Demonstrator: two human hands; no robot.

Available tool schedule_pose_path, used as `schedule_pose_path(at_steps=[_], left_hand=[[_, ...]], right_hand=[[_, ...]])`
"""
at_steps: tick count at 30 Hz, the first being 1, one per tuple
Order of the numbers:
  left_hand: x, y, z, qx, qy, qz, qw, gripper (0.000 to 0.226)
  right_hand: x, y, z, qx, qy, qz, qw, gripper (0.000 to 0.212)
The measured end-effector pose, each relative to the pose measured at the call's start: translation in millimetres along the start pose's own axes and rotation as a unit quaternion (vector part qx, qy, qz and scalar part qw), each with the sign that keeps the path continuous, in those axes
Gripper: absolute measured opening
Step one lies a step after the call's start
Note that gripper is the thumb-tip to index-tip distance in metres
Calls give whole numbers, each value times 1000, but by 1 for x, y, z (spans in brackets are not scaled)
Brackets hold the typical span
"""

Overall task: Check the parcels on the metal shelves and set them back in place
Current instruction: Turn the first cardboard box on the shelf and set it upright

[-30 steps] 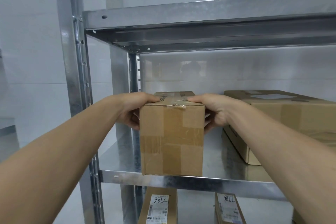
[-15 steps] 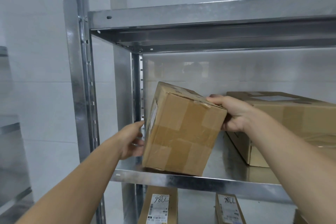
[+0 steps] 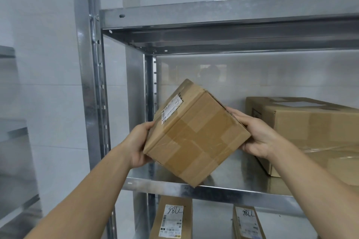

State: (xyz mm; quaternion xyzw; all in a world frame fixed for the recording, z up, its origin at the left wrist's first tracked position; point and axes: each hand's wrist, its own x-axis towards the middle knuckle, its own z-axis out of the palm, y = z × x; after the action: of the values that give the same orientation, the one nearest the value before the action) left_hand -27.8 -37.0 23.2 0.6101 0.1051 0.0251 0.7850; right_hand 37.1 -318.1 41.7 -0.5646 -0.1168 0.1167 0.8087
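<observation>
tilted taped parcel (image 3: 196,134) before the metal shelf (image 3: 233,192): left hand (image 3: 138,145) at 9 o'clock, right hand (image 3: 258,137) at 3, each grip clamped on it

You've got the parcel (image 3: 196,136) tilted btw your left hand (image 3: 138,145) & right hand (image 3: 256,137), over the middle shelf (image 3: 242,193) near edge. Big box (image 3: 310,128) on same shelf, right, farther back. One level below: lower-left parcel (image 3: 172,219), lower-right parcel (image 3: 247,223).
</observation>
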Motion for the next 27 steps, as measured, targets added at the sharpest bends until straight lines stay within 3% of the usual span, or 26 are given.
schedule_pose_path(at_steps=[3,12,15,20,24,27], left_hand=[[-4,3,1,11,2,8,1000,28],[-5,12,4,24,7,17,1000,28],[-5,15,7,25,9,17,999,30],[-4,17,9,28,6,20,999,32],[0,16,6,4,20,22,1000,37],[5,10,1,-24,31,24,999,41]], right_hand=[[-1,6,-3,-24,-10,-9,1000,34],[-4,20,4,-85,79,23,993,29],[-2,24,10,-110,83,13,990,52],[-9,34,20,-92,74,2,993,64],[-16,35,28,-111,91,-31,989,39],[-21,36,32,-110,89,-25,990,36]])
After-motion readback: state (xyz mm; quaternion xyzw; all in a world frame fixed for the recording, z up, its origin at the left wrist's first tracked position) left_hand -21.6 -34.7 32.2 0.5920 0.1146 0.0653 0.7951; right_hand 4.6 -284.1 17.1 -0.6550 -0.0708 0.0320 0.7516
